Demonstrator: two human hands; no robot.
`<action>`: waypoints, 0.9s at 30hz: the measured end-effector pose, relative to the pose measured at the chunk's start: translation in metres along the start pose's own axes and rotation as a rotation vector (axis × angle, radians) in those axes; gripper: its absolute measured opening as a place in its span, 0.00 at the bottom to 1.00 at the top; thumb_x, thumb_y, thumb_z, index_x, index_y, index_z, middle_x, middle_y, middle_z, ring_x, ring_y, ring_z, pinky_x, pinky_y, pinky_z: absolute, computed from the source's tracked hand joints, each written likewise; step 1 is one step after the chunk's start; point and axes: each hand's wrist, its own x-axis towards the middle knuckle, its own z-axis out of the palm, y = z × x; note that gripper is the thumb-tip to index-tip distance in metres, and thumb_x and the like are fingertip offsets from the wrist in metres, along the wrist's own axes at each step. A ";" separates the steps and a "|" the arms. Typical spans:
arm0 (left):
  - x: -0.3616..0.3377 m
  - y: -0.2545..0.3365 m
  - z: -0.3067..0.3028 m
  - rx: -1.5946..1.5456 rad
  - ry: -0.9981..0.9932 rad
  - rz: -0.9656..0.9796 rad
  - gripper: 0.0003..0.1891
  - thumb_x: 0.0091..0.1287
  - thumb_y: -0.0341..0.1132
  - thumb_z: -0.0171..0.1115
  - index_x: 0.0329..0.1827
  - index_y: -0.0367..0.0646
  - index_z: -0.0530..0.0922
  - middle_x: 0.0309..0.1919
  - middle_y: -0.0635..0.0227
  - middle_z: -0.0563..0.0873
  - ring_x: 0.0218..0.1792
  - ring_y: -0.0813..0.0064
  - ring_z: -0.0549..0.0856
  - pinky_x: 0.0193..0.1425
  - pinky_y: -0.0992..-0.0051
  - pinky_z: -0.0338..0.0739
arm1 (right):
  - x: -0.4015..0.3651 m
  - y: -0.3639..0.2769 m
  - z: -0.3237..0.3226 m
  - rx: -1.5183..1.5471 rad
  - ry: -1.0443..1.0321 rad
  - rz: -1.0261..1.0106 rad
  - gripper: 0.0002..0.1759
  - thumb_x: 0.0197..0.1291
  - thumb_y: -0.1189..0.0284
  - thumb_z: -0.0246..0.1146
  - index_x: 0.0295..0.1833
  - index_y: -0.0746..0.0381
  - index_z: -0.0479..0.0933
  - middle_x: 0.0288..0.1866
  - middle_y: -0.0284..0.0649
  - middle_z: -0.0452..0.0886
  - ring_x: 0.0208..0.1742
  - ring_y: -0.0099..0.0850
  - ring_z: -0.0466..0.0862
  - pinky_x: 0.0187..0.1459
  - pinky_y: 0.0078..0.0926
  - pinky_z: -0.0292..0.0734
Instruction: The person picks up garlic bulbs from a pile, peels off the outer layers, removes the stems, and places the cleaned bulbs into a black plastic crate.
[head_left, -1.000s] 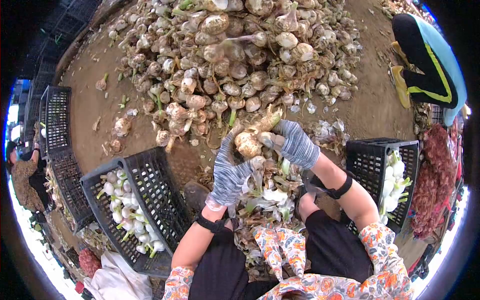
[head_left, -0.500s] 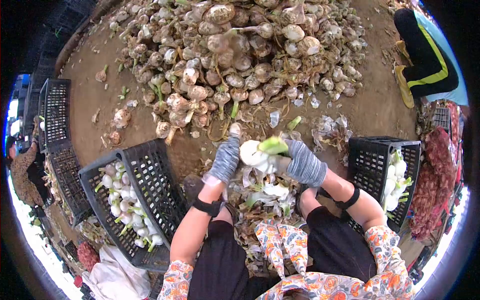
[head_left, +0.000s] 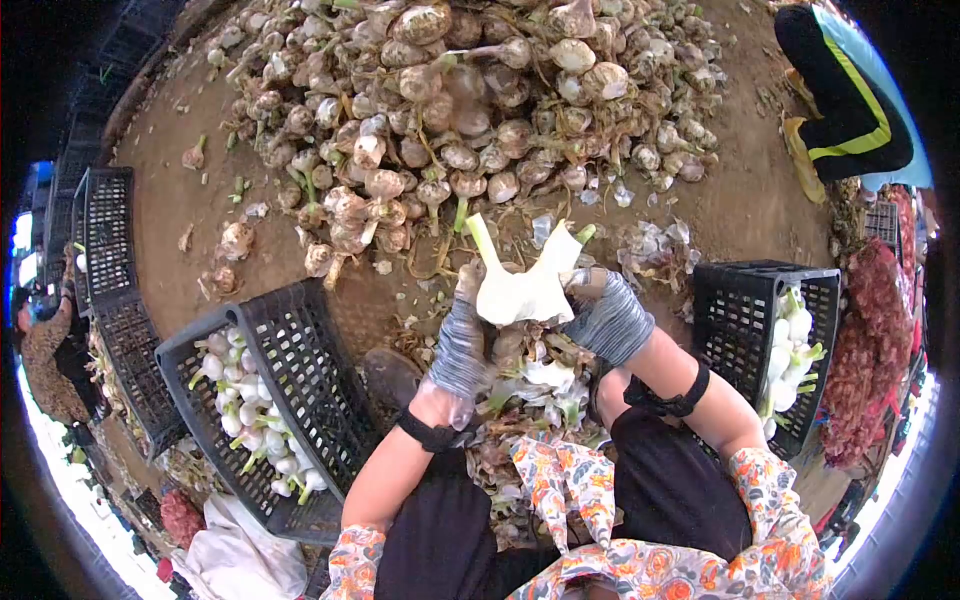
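Note:
Between my hands is a white garlic bulb (head_left: 505, 295) with a short green stem pointing up on its left side. My left hand (head_left: 458, 325), in a grey glove with bare fingertips, grips the bulb's left side. A wide flap of white garlic skin (head_left: 556, 262) stretches from the bulb to the right. My right hand (head_left: 608, 318), gloved likewise, is closed on the right end of this skin; its fingertips are partly hidden. Beneath my hands, loose peelings and leaf scraps (head_left: 545, 380) lie between my knees.
A large heap of unpeeled garlic (head_left: 450, 130) lies ahead. Black crates (head_left: 310, 350) with white bulbs stand on both sides, including the right crate (head_left: 740, 290). Red net sacks (head_left: 865, 350) lie far right. Another person's bent leg (head_left: 850, 110) is at upper right, another person (head_left: 50, 350) far left.
The garlic has been turned so its stem points up at the left, and white skin now spreads out between both hands. My left hand has dropped slightly.

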 end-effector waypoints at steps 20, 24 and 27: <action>-0.004 0.001 -0.001 0.495 -0.045 0.434 0.20 0.55 0.41 0.69 0.47 0.41 0.78 0.44 0.65 0.81 0.48 0.72 0.79 0.52 0.73 0.73 | -0.008 0.009 0.000 1.340 0.111 0.721 0.21 0.59 0.59 0.56 0.48 0.66 0.72 0.40 0.44 0.79 0.38 0.28 0.82 0.34 0.25 0.80; -0.010 -0.019 0.001 0.259 0.028 0.345 0.24 0.55 0.39 0.68 0.53 0.40 0.73 0.47 0.63 0.80 0.49 0.69 0.79 0.53 0.70 0.76 | -0.022 0.033 -0.020 1.142 -0.363 0.845 0.20 0.58 0.60 0.58 0.48 0.65 0.73 0.43 0.42 0.79 0.43 0.32 0.81 0.40 0.25 0.79; -0.006 -0.007 -0.016 -0.238 0.165 0.122 0.23 0.61 0.37 0.61 0.57 0.37 0.70 0.51 0.58 0.79 0.50 0.65 0.80 0.54 0.71 0.79 | -0.024 0.021 -0.029 0.022 -0.749 -0.082 0.23 0.55 0.65 0.62 0.53 0.66 0.71 0.48 0.47 0.77 0.51 0.43 0.76 0.53 0.36 0.72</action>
